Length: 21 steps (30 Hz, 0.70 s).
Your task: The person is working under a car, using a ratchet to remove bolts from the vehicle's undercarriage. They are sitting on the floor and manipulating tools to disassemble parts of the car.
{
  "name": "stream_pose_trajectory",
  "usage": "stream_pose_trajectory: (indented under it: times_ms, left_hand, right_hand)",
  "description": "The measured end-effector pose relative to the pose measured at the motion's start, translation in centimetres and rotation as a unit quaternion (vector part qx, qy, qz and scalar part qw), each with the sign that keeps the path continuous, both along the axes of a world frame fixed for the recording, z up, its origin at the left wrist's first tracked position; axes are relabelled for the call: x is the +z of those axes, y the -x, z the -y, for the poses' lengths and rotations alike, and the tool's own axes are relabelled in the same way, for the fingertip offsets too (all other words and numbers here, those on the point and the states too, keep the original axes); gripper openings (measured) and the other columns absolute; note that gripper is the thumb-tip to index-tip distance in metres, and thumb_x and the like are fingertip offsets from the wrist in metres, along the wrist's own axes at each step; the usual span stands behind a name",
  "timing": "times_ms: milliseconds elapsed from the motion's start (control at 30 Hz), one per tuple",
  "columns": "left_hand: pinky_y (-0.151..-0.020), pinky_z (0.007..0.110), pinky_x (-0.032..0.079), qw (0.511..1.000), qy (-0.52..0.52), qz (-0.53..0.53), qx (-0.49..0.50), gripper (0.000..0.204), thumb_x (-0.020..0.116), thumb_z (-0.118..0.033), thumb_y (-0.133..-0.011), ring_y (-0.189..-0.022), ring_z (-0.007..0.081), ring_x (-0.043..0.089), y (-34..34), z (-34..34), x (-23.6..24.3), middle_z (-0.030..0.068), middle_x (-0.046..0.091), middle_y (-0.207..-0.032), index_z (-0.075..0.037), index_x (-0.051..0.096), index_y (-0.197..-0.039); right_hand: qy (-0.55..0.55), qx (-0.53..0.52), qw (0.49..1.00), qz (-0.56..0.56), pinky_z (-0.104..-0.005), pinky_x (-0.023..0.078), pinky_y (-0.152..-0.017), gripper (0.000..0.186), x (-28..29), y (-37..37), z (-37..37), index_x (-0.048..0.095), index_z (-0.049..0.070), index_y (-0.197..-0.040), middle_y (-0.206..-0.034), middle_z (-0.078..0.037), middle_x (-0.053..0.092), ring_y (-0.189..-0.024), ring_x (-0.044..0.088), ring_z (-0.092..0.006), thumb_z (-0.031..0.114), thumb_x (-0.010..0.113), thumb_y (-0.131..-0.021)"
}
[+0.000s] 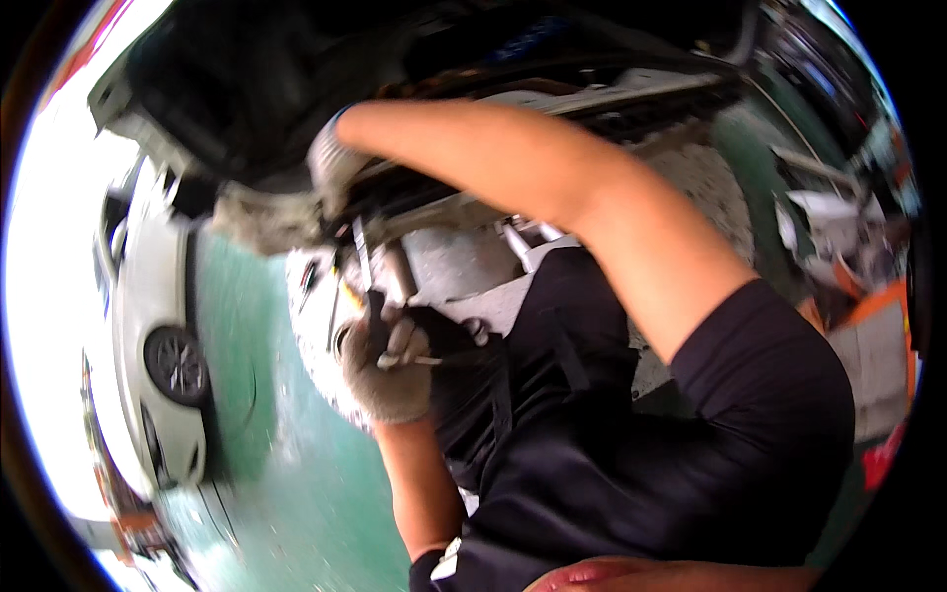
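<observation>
My left hand (387, 380), in a knitted work glove, is closed around the dark handle of a hand tool (363, 259) with a straight silver shaft. The shaft points up to the lower edge of a worn car body part (271, 219); its exact kind is too blurred to tell. My right arm reaches across to the left. Its gloved right hand (337, 166) is bent downward at that same edge, just above the shaft's tip, with the fingers closed on something small and dark that I cannot make out.
A white car (148, 326) stands at the left on the green floor (286, 483). The dark open underside of the vehicle body (247, 79) spans the top. Parts and cardboard (873, 365) lie at the right. A yellow-handled item (350, 293) is beside the tool.
</observation>
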State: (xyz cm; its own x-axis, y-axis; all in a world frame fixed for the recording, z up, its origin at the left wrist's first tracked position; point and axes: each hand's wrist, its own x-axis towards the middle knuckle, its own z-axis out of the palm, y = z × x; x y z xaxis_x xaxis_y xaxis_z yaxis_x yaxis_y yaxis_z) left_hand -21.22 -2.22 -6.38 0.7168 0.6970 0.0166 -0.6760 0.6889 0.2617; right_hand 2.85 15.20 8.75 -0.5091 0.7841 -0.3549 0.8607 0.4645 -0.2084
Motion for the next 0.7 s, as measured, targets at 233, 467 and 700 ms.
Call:
stream_pose_trajectory:
  times_ms: [233,467,700]
  left_hand:
    - [-0.048,0.023,0.033,0.823,-0.348,-0.361,0.268,0.033,0.054,-0.026,-0.105,-0.055,0.0083,0.040,2.0,-2.2,-3.1,0.0082,0.067,-0.091,0.000,0.065,-0.123]
    - [-0.073,0.031,0.053,0.616,-0.400,-0.544,0.406,0.041,0.048,-0.016,-0.101,-0.086,0.0191,0.061,-1.4,0.5,0.9,0.0151,0.064,-0.110,0.005,0.055,-0.136]
    - [-0.088,0.039,0.056,0.548,-0.450,-0.546,0.447,0.038,0.053,-0.017,-0.103,-0.105,0.0278,0.061,-0.2,0.3,-0.7,0.0188,0.059,-0.117,0.006,0.053,-0.134]
  right_hand:
    - [-0.276,-0.261,0.923,-0.056,-0.0473,0.059,-0.085,0.036,-1.2,3.9,8.7,0.084,0.013,-0.099,-0.105,-0.015,0.079,-0.102,0.075,-0.0293,0.040,0.078,-0.077]
    - [-0.201,-0.405,0.748,-0.485,-0.0491,0.055,-0.075,0.044,-11.4,6.9,19.1,0.072,0.004,-0.094,-0.078,-0.021,0.071,-0.080,0.074,-0.0336,0.048,0.073,-0.095]
    - [-0.421,-0.103,0.865,-0.252,-0.0441,0.059,-0.082,0.029,-17.3,8.2,12.8,0.074,0.012,-0.110,-0.094,-0.013,0.072,-0.093,0.072,-0.0306,0.029,0.073,-0.087]
